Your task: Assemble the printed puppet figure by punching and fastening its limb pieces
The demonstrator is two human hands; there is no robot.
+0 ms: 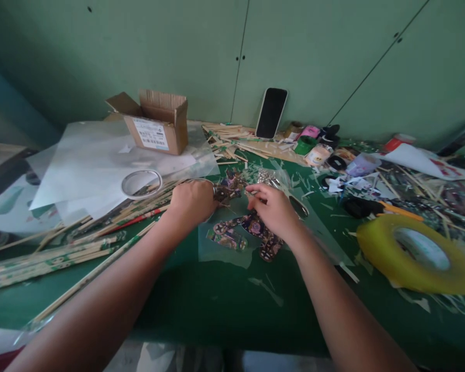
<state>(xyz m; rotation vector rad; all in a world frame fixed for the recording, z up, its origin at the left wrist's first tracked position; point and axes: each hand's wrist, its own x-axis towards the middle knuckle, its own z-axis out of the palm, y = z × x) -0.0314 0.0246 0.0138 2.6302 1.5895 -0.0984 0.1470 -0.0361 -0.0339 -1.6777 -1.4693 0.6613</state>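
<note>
My left hand (194, 199) is closed, knuckles up, at the left end of a dark patterned cut-out piece (232, 183). What its fingers hold is hidden. Across from it, my right hand (273, 206) has thumb and forefinger pinched together near the same piece; anything between them is too small to name. Below the hands lie jointed-looking patterned cut-outs, one a dark floral piece (256, 227) and another a lighter strip (228, 237), on a clear plastic sheet (217, 256). Beside my right hand are scissors (299, 206), partly covered, and a pile of small silvery bits (267, 177).
Left are a tape roll (141, 184), bundled wooden sticks (70, 261), white sheets (89, 155) and an open cardboard box (158, 124). A phone (271, 112) leans on the green wall. A large yellow tape roll (375, 253) and scraps crowd the right of the green table (225, 305).
</note>
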